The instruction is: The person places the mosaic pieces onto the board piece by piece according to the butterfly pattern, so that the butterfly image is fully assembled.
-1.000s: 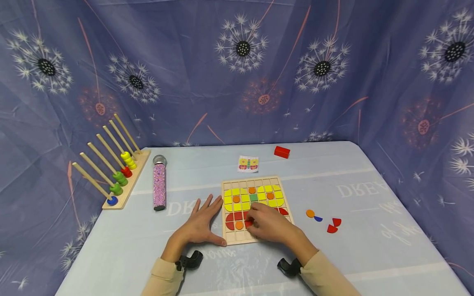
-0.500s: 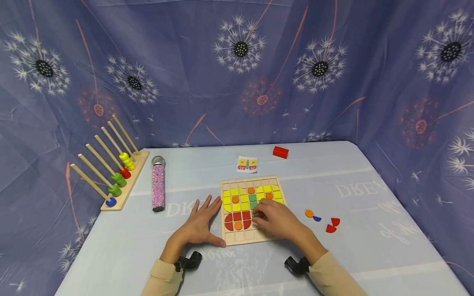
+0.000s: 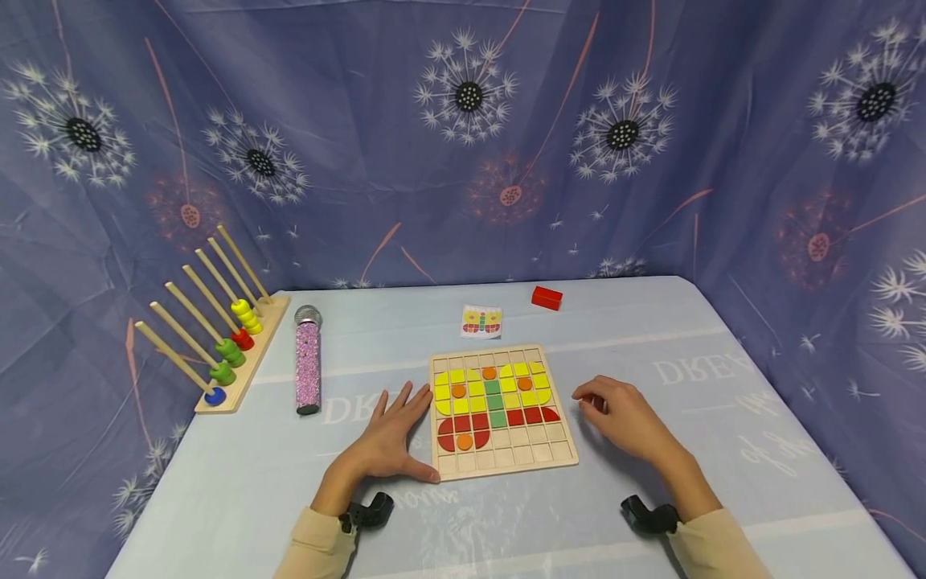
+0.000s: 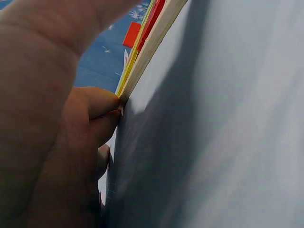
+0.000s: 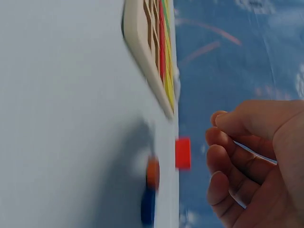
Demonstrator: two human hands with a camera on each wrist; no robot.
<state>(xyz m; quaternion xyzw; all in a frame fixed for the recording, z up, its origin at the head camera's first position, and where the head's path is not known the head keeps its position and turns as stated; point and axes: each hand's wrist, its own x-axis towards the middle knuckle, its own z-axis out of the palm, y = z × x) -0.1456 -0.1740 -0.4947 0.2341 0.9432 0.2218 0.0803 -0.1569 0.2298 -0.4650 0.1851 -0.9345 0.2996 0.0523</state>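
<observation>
The wooden grid board [image 3: 538, 456] lies flat on the table with yellow, red, green and orange pieces in its cells. My left hand [image 3: 391, 441] is spread, its fingertips and thumb touching the board's left edge. To the right of the board, above the table, hovers my right hand [image 3: 625, 418] with loosely curled fingers and nothing between them. The right wrist view shows an orange disc [image 5: 152, 173] and a blue piece [image 5: 148, 206] below that hand. In the head view the hand and wrist cover the loose pieces. A green square [image 3: 497, 418] ends the central green column.
Behind the board lie a butterfly pattern card [image 3: 481, 322] and a red block [image 3: 546, 298]. A glittery pink microphone [image 3: 308, 366] lies to the left, beside a wooden peg stand [image 3: 246, 354] with coloured beads. A dandelion-print curtain [image 3: 463, 193] hangs behind the table.
My right hand has let go of a green square in the board's central column and moved right, off the board. The red pieces in the right half are now uncovered. My left hand stays put.
</observation>
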